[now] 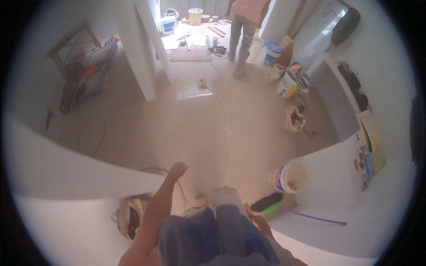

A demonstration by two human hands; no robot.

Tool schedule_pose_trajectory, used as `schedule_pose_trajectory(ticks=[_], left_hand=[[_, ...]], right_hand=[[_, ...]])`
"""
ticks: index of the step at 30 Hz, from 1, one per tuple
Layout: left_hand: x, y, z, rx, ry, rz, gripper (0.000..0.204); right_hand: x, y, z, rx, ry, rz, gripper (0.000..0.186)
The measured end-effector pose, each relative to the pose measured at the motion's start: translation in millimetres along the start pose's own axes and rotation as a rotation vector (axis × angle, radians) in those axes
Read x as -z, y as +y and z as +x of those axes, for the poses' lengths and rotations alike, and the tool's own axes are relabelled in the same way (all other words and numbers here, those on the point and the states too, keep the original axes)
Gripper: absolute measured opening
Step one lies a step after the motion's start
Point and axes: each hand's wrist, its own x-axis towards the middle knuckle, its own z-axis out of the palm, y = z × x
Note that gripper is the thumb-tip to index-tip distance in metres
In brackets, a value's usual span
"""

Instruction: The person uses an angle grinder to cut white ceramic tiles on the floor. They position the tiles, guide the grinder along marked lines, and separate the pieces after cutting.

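My left hand [179,170] hangs over the dusty floor left of my body, fingers loosely apart and empty, near a cable on the floor. My right hand [262,224] is low beside my right hip, partly hidden by my clothes, closed round a narrow orange object [249,212] that I cannot make out. To its right lie a broom [266,201] with a green head and a purple handle and a white bucket [287,177]. A sack [131,213] is at lower left. A white cord [228,133] runs from near my feet to a plug block [203,83].
A co-worker [242,33] stands in the far doorway among buckets [195,16], boards and a corded power tool [215,46]. More buckets [288,86] and a crumpled bag [295,117] line the right. A folded frame [73,53] leans at left. White walls and a post [142,66] edge the space.
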Motion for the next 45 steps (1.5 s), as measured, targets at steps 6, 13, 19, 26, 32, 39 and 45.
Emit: schedule_pose_trajectory(ticks=[6,13,19,26,32,39,45], left_hand=[[0,41,165,0.372,-0.162,0.096,0.041],[58,-37,131,0.955,-0.326,0.088,0.035],[123,-49,169,1.294,-0.019,-0.217,0.026],[197,-106,416,1.207,-0.151,-0.305,0.028],[265,-71,637,0.628,-0.308,-0.019,0.05],[301,52,819,0.443,-0.853,0.107,0.047],[262,16,909,0.36,-0.993,0.15,0.051]], right_hand=[[24,-128,76,-0.038,-0.011,-0.097,0.057],[50,-273,180,-0.001,-0.085,-0.38,0.057],[82,-421,265,0.18,-0.114,-0.906,0.057],[83,-666,264,-0.029,0.117,0.058,0.058],[64,-834,219,-0.015,0.019,0.102,0.058],[42,-853,335,-0.02,-0.094,-0.299,0.052],[53,-963,387,-0.008,-0.124,-0.341,0.053]])
